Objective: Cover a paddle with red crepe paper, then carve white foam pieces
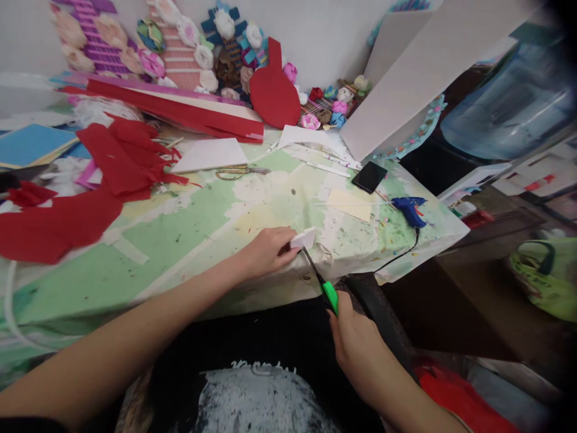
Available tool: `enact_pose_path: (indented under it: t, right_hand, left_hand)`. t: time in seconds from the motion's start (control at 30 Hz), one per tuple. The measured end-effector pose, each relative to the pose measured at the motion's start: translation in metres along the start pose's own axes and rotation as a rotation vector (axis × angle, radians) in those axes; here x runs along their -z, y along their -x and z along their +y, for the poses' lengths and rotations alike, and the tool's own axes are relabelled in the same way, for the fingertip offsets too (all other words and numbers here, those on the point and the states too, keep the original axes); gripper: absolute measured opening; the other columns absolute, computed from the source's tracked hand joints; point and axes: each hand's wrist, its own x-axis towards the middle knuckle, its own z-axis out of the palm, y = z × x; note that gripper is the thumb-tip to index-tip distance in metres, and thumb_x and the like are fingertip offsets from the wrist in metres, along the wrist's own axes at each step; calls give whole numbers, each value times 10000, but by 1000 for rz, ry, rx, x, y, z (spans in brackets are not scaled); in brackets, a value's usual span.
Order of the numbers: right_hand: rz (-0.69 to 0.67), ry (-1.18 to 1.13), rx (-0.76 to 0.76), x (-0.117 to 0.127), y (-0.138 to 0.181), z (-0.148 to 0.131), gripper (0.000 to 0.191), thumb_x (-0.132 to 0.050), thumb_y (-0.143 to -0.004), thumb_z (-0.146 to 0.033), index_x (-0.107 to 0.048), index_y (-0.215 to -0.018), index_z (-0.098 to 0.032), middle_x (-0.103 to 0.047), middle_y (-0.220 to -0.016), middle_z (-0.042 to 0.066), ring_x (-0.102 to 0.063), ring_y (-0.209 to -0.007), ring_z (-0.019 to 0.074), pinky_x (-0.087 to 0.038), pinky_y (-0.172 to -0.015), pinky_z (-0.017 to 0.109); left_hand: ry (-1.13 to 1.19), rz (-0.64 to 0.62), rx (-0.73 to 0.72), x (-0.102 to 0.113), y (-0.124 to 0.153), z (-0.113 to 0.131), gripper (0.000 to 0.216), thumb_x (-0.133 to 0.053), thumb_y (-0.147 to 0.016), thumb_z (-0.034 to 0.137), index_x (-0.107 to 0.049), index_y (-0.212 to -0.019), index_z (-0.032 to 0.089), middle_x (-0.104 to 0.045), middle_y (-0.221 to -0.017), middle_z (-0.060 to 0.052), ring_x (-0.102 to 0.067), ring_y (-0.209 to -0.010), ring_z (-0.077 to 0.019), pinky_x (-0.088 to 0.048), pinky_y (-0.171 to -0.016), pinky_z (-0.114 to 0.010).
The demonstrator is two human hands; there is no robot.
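A seated person, seen from their own head height, worked at the near edge of a table (211, 231) spread with a stained green-and-white cloth. The left hand (273, 249) reached in from the left and pinched a small white piece (308, 237) between thumb and fingers. The piece was held just above the table's near edge, its far end sticking out past the fingertips, probably so that the end was free for the blade. The right hand (354, 331), nearer the body, was closed around the green handle of a cutting tool (330, 296). Its thin dark blade pointed up and away, the tip at the lower edge of the white piece; whether it touched could not be told. Holding the tool low and angled seemed to keep the wrist relaxed and the fingers behind the blade.

Farther right lay a pale yellow sheet (351, 204), a black phone (369, 177) and a blue glue gun (410, 210), its cord hanging over the edge, perhaps set aside within easy reach. Gold-handled scissors (237, 172) rested beside a white board (211, 155). Crumpled red fabric (119, 156) was heaped at the left, which left working room in front.
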Motion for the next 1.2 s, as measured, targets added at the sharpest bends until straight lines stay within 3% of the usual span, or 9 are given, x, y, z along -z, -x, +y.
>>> enact_pose_path:
  t: [0.33, 0.6, 0.83, 1.2]
  right_hand:
    - [74, 45, 40, -8, -5, 1, 154, -284, -926, -199, -359, -1051, -149, -604, -726, 86, -605, -586, 229, -218, -491, 263]
    - [115, 86, 84, 3, -22, -8, 217, -297, -928, -178, -371, -1117, -102, -628, -732, 110, -627, -615, 221, -294, -491, 256]
    - [31, 204, -11, 3, -26, -16, 243, -279, -926, -174, -377, -1130, -84, -639, -729, 133, -649, -615, 250, -347, -493, 277]
    - [-129, 195, -130, 16, -12, -19, 132, -299, -934, -197, -404, -992, -141, -637, -742, 109, -662, -688, 276, -303, -507, 280]
  left_hand:
    - [14, -20, 18, 0, 0, -2, 139, -481, -813, 188, -490, -679, 149, -497, -626, 10, -440, -568, -95, -347, -558, -214]
    - [14, -31, -28, -1, 0, 0, 148, -454, -845, 204, -507, -720, 145, -500, -649, -6, -444, -585, -105, -352, -568, -220]
    - [6, 4, 1, -3, 0, 1, 130, -479, -824, 199, -519, -713, 144, -499, -620, 8, -438, -562, -97, -347, -554, -217]
    - [-8, 33, 20, -3, -1, 2, 155, -504, -795, 204, -497, -649, 155, -505, -583, 18, -433, -529, -86, -349, -531, -209]
